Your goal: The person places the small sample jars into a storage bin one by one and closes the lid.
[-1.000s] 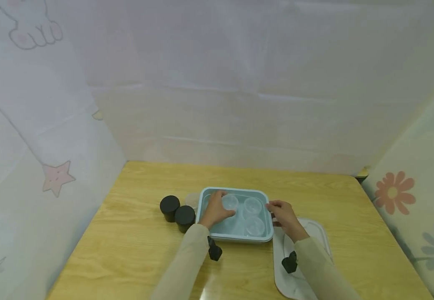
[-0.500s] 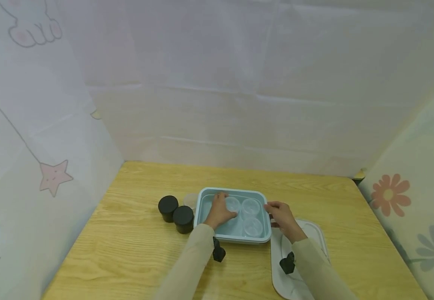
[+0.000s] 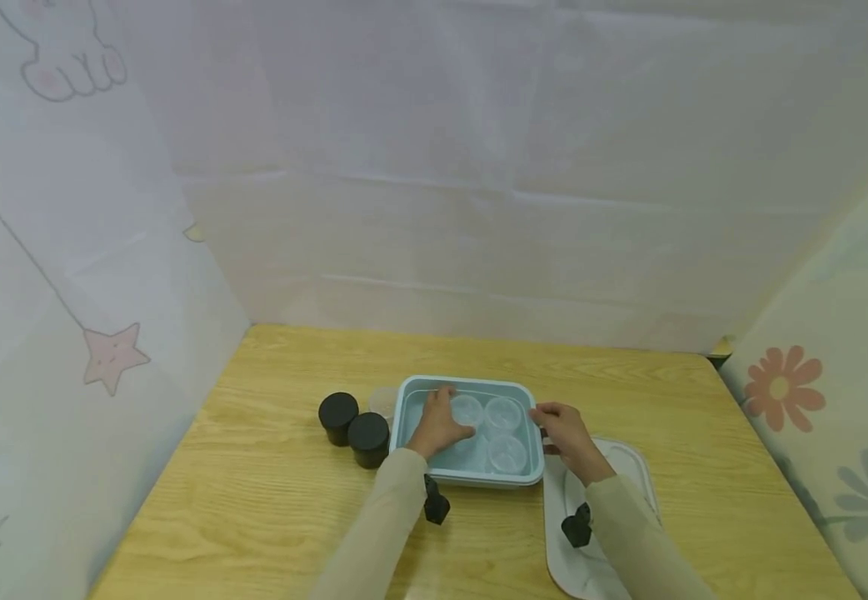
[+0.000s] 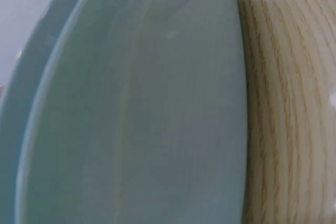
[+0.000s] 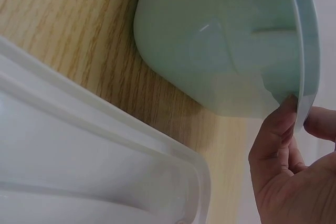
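Observation:
A light blue plastic basin [image 3: 464,480] sits on the table in the head view, with several clear round containers inside. My left hand [image 3: 438,425] reaches into it, fingers and thumb curved round the rear-left clear round container [image 3: 468,410]. Two more containers, one clear container [image 3: 504,413] and another clear container [image 3: 507,455], stand to its right. My right hand [image 3: 565,433] pinches the basin's right rim, thumb on one side and fingers on the other, as the right wrist view [image 5: 294,177] shows. Only the basin's outer wall [image 4: 178,108] and the table fill the left wrist view; the left hand is hidden there.
Two black-lidded jars, a rear black jar [image 3: 338,417] and a front black jar [image 3: 369,438], stand left of the basin. A clear round piece [image 3: 383,402] lies behind them. A white tray [image 3: 561,550] lies under my right forearm. Printed cloth walls surround the wooden table [image 3: 269,500].
My left hand and the clear container it holds have shifted slightly right within the basin, closer to the other containers. The right hand keeps its pinch on the rim.

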Tool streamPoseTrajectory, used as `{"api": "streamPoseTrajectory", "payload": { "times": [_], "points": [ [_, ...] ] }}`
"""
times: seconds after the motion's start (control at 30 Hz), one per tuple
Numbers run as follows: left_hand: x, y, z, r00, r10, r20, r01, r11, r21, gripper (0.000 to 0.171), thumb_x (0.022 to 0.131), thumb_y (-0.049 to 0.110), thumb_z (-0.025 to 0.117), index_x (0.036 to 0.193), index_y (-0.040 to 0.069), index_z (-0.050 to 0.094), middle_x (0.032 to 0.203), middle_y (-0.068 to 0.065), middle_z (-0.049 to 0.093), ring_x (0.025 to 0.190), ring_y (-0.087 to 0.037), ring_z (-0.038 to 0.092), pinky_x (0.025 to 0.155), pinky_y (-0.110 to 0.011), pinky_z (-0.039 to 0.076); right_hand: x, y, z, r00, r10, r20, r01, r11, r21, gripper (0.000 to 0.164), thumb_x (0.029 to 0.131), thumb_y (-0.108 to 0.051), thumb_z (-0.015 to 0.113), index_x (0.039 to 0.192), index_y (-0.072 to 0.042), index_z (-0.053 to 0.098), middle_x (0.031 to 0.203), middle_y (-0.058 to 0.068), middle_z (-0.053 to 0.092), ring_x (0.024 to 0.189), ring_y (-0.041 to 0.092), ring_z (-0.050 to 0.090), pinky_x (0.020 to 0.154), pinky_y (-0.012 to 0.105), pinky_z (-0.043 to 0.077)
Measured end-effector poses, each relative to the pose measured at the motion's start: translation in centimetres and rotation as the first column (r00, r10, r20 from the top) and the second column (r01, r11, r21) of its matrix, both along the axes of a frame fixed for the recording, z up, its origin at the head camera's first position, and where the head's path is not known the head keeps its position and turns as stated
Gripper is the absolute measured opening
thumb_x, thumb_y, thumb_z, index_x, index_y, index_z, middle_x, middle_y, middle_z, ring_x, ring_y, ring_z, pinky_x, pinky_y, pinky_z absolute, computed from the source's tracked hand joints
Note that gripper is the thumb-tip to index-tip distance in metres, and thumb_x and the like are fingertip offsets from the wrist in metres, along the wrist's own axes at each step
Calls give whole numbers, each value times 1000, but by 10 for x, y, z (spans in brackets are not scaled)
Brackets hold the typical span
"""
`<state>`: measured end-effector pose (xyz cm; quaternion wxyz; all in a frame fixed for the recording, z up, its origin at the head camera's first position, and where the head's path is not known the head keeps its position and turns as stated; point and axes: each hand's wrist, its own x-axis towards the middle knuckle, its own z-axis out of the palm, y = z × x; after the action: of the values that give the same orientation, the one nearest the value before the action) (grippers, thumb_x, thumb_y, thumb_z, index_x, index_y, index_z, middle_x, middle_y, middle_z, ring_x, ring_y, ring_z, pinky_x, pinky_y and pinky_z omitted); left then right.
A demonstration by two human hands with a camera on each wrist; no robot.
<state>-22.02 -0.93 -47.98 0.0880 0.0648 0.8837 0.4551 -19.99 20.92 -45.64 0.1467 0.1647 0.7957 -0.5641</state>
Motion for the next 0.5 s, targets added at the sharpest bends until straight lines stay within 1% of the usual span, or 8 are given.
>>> {"api": "streamPoseTrajectory", "payload": {
  "times": [0.1,0.3,0.4,0.5],
  "points": [
    [1,-4,2,1000,-2,-11,2,1000,-5,72,75,18,81,132,1,40,131,-25,41,117,-38,48,91,-48,47,0,0,0,1000,3,3,-3,1000,9,42,99,-21,49,132,5,46,112,15,58,86,18,58,66,28,53],
    [4,-16,9,1000,-23,2,23,999,36,72,75,16,80,133,1,39,132,-26,40,113,-39,50,88,-49,47,0,0,2,1000,-2,15,2,1000,12,43,99,-22,49,133,4,45,115,16,57,87,18,58,67,28,53],
    [6,-24,13,999,-40,9,39,998,45,73,77,16,78,136,0,37,135,-26,40,116,-40,50,89,-49,47,1,0,2,1000,-8,18,8,1000,16,43,99,-21,49,133,4,45,115,16,57,87,17,58,68,29,52],
    [9,-32,20,999,-42,21,40,997,62,71,80,16,76,137,1,36,138,-25,40,120,-39,47,90,-50,46,1,1,2,1000,-6,14,6,1000,10,43,99,-21,49,133,4,45,114,16,57,86,17,57,68,29,52]
  ]
}}
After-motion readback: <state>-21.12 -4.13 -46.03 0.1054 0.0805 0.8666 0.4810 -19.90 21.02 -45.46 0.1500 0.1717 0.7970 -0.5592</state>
